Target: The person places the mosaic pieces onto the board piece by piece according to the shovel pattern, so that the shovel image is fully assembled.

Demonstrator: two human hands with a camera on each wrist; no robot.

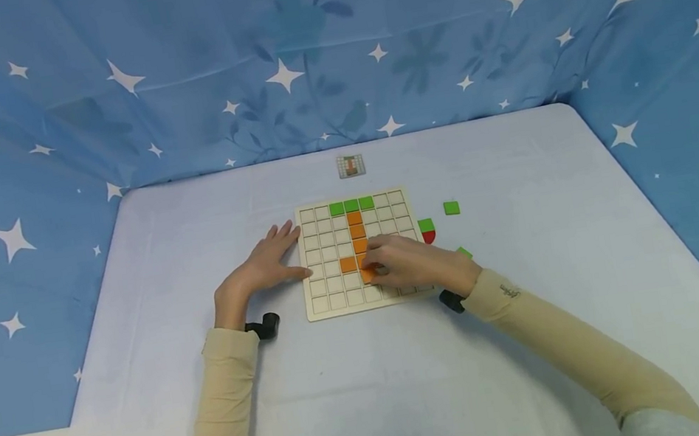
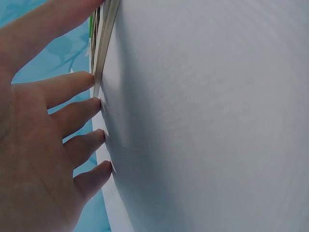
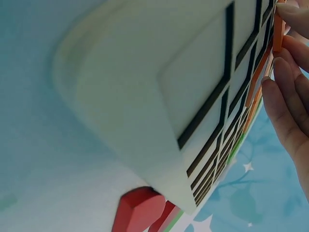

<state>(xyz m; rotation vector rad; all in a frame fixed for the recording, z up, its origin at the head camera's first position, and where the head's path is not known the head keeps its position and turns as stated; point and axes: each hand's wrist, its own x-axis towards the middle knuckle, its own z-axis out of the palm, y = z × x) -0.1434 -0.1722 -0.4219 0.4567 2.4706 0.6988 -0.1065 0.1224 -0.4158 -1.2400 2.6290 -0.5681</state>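
Note:
A pale wooden grid board lies on the table. Three green square tiles sit in its far row, with a column of orange square tiles running down from the middle one. One more orange tile is left of that column. My right hand bends over the column's near end, pinching an orange tile between thumb and fingers close over the grid. With fingers spread and extended, my left hand rests along the board's left edge, thumb at the rim.
A small pattern card lies beyond the board. By the board's right side are a green tile and a red piece with a rounded edge. Another green tile lies farther right. A blue star-printed curtain surrounds the white table.

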